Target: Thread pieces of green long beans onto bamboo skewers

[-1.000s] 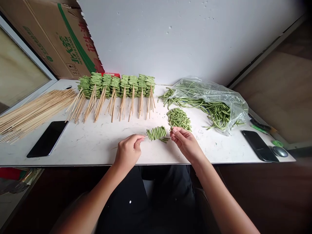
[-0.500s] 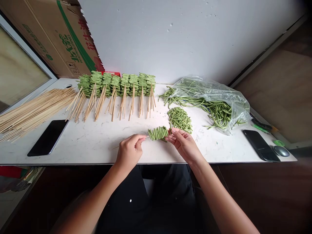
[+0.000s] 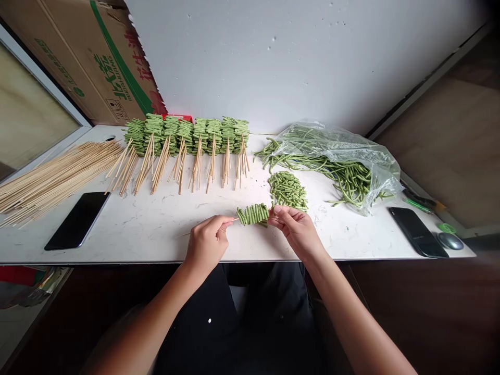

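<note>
My left hand (image 3: 209,237) is closed around a thin wooden skewer (image 3: 235,220). Threaded crosswise along that skewer is a row of short green bean pieces (image 3: 252,214). At the row's right end, my right hand (image 3: 292,226) pinches a single green bean piece (image 3: 273,207) between thumb and fingers, close to the skewer's tip. Just behind my right hand lies a heap of cut bean pieces (image 3: 289,189). Finished-looking bean skewers (image 3: 201,133) are stacked in a row at the back, their bare sticks (image 3: 198,162) pointing toward me.
Loose bamboo skewers (image 3: 58,172) spread over the left, with a black phone (image 3: 76,221) in front. Long beans (image 3: 351,179) spill from a clear plastic bag (image 3: 380,161) at right. A second phone (image 3: 416,232) and a grey mouse (image 3: 450,241) lie near the right edge. A cardboard box (image 3: 86,67) stands back left.
Almost nothing differs. My right hand's fingers have shifted very slightly at the skewer's right end; my left hand keeps its hold.
</note>
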`<state>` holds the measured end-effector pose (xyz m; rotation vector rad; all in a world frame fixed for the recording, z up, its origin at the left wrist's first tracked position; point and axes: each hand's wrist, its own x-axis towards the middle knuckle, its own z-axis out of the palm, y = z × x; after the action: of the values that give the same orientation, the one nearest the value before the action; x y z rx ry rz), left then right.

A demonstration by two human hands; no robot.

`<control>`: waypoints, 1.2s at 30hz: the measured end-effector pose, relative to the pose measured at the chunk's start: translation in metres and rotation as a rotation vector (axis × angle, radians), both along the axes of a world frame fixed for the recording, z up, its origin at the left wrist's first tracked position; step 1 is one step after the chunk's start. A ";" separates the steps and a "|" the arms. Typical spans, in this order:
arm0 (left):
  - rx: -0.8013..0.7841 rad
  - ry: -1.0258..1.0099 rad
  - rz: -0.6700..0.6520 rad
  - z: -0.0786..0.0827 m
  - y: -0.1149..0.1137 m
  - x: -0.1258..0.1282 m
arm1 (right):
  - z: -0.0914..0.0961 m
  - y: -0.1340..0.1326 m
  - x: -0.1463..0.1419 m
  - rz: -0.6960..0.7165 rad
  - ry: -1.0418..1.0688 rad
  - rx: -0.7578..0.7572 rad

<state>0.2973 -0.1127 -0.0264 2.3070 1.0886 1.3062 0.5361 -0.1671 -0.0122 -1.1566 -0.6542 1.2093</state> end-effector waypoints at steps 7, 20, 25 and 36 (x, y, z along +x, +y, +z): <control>0.021 0.010 -0.012 -0.001 0.000 -0.001 | -0.004 -0.002 0.003 -0.008 -0.108 0.025; 0.083 0.020 -0.010 -0.002 -0.001 0.000 | 0.000 -0.004 -0.001 -0.021 -0.248 -0.010; 0.086 0.024 -0.010 -0.002 -0.001 0.000 | 0.003 -0.005 -0.002 -0.022 -0.318 0.004; 0.077 0.052 -0.009 -0.005 0.001 -0.003 | -0.001 -0.005 -0.004 0.008 -0.358 0.003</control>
<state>0.2942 -0.1112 -0.0318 2.4118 1.0596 1.3136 0.5325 -0.1725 -0.0129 -1.3830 -0.9286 1.0146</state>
